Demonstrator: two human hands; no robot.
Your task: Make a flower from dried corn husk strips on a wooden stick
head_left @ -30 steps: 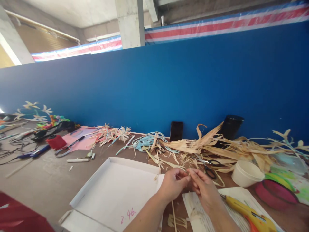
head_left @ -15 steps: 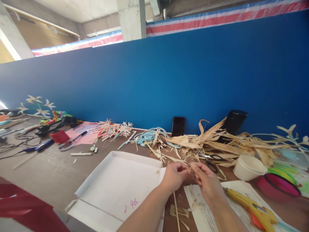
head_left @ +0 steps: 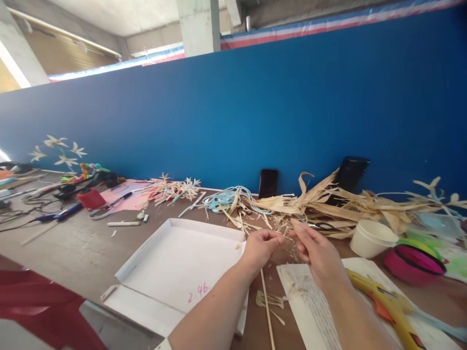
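My left hand [head_left: 260, 249] is closed in a pinch over the right edge of a white box lid [head_left: 182, 257]; whatever lies between its fingertips is too small to name. Slightly apart from it, my right hand [head_left: 316, 253] has thumb and fingers pressed together, and I cannot make out what they hold. A thin stick [head_left: 267, 311] runs down the table from beneath my left hand. Beyond the fingertips lie dried corn husks [head_left: 321, 209] and husk scraps, with black-handled scissors [head_left: 324, 226] partly hidden behind my right hand.
To the right are a yellow glue gun [head_left: 386, 301] on printed paper [head_left: 310, 301], a white paper cup [head_left: 372, 239] and a pink container [head_left: 414, 265]. A phone [head_left: 268, 183] leans on the blue partition [head_left: 226, 121]. Husk flowers [head_left: 182, 189] and blue strips [head_left: 224, 200] lie farther back.
My hands have drawn apart: the fingertips nearly met before, and now a gap shows between them. The right hand's fingers point farther upward. The view has shifted slightly.
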